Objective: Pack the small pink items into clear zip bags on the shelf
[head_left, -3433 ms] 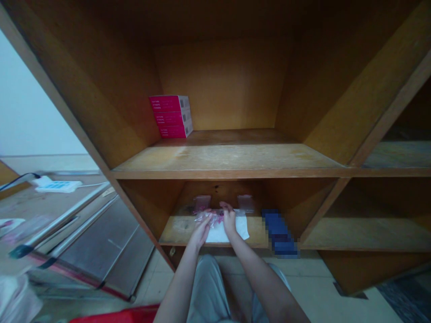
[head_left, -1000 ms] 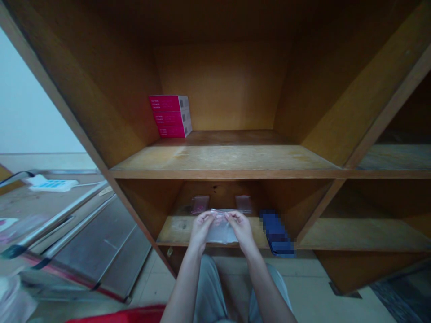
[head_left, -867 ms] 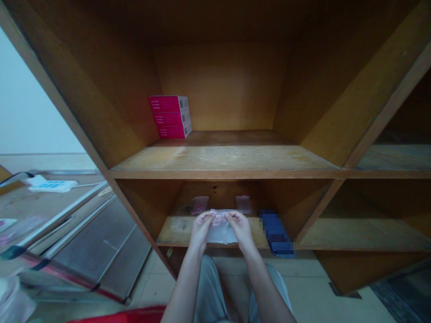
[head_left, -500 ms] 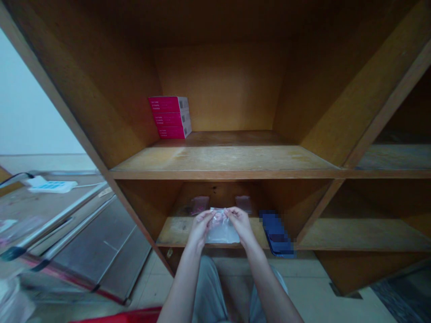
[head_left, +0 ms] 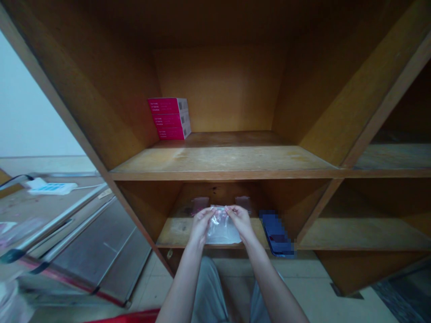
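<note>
"Grip?"

"Left hand and right hand each pinched the upper edge of a clear plastic bag between thumb and fingers; I saw it at the front of the lower shelf."

"What stood in the way?"

"The hands partly covered two small packets behind. I also had a blurred blue object at right and stacked pink boxes above."

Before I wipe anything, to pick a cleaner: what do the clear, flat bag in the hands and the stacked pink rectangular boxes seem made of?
Clear, flat bag: likely thin, glossy plastic, see-through with bright glints. Stacked pink rectangular boxes: probably smooth printed cardboard, given crisp edges and lettering.
</note>
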Available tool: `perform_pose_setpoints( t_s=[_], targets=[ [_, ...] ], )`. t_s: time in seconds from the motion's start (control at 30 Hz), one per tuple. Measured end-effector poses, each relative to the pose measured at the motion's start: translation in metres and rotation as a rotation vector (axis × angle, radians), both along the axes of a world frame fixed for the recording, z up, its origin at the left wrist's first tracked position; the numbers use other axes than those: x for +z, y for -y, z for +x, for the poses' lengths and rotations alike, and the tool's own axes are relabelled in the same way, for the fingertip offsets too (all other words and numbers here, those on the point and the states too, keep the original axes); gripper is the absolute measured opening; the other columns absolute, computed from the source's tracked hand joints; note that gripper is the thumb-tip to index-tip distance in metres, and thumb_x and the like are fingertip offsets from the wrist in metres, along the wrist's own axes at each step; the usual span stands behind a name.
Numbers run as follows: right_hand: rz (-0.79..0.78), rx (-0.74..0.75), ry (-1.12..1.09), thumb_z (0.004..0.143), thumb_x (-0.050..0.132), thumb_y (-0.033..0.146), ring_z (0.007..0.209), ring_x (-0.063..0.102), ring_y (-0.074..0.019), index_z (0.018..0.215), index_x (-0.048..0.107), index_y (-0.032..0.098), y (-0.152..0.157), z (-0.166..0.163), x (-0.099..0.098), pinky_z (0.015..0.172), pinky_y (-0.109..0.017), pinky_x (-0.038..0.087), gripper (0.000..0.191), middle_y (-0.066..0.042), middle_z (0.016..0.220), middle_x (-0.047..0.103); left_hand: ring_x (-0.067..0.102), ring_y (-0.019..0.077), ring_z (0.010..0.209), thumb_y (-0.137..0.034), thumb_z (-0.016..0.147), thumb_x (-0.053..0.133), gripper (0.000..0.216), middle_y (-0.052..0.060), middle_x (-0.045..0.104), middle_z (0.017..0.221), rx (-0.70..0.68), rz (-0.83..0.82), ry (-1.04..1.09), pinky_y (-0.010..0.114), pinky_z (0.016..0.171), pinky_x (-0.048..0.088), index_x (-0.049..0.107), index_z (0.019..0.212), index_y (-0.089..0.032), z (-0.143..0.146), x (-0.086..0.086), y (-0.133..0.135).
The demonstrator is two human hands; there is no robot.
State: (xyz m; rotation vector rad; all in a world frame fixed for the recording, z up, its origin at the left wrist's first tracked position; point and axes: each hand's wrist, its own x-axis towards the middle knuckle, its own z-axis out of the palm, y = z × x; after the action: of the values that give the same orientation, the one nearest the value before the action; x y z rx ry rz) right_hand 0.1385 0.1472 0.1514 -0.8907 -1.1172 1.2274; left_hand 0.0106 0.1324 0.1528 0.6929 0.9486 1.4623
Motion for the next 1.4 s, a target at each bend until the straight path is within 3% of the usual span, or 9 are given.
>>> perform_pose_setpoints(
  t_s=[0.27,0.43,0.67,0.8,1.1,1.4],
  targets=[
    [0.020,-0.009,0.011,0.064,0.063,0.035,0.056,0.052,-0.0126,0.063,0.061,0.016,0.000,0.000,-0.005,0.056,-0.024,0.039,0.020,-0.002,0.061,0.060,0.060,0.0133,0.058,-0.023,0.045,0.076,0.025,0.006,0.067,0.065,0.078,-0.036,0.059,0.024,0.061,0.044,0.066,0.064,-0.011,0.007,0.000,0.003],
    [0.035,0.007,0.047,0.066,0.061,0.039,0.054,0.050,-0.0119,0.061,0.059,0.016,0.001,0.001,-0.011,0.054,-0.023,0.037,0.024,-0.001,0.058,0.058,0.058,0.0115,0.056,-0.025,0.048,0.074,0.023,0.004,0.066,0.063,0.113,-0.017,0.004,0.021,0.058,0.043,0.065,0.065,-0.012,0.006,-0.006,0.004],
    [0.075,0.053,0.129,0.065,0.062,0.041,0.056,0.052,-0.0132,0.063,0.059,0.016,0.002,0.007,-0.006,0.056,-0.024,0.039,0.025,-0.001,0.059,0.059,0.056,0.0114,0.055,-0.029,0.054,0.072,0.022,0.004,0.065,0.062,-0.086,0.041,-0.309,0.020,0.054,0.040,0.064,0.065,-0.012,-0.005,0.006,0.006],
    [0.081,0.072,0.101,0.065,0.062,0.040,0.060,0.054,-0.0140,0.065,0.060,0.017,0.005,0.006,-0.002,0.058,-0.024,0.041,0.024,-0.002,0.063,0.061,0.054,0.0109,0.054,-0.030,0.055,0.072,0.024,0.004,0.064,0.061,-0.139,0.050,-0.359,0.020,0.053,0.039,0.064,0.068,-0.011,-0.007,0.010,0.006],
    [0.064,0.131,0.045,0.064,0.064,0.037,0.074,0.058,-0.0182,0.075,0.065,0.018,0.009,-0.001,-0.007,0.070,-0.030,0.045,0.022,-0.005,0.078,0.066,0.053,0.0106,0.053,-0.028,0.055,0.071,0.021,0.004,0.063,0.060,-0.088,0.084,-0.353,0.020,0.053,0.038,0.065,0.066,-0.011,-0.007,0.006,0.005],
    [0.137,0.076,0.043,0.064,0.062,0.026,0.070,0.055,-0.0150,0.065,0.061,0.018,0.004,-0.007,-0.022,0.068,-0.027,0.044,0.007,-0.002,0.071,0.061,0.055,0.0125,0.057,-0.029,0.060,0.067,0.017,0.004,0.063,0.060,-0.161,0.157,-0.430,0.021,0.058,0.040,0.062,0.062,-0.013,-0.007,-0.002,0.004]
  ],
)
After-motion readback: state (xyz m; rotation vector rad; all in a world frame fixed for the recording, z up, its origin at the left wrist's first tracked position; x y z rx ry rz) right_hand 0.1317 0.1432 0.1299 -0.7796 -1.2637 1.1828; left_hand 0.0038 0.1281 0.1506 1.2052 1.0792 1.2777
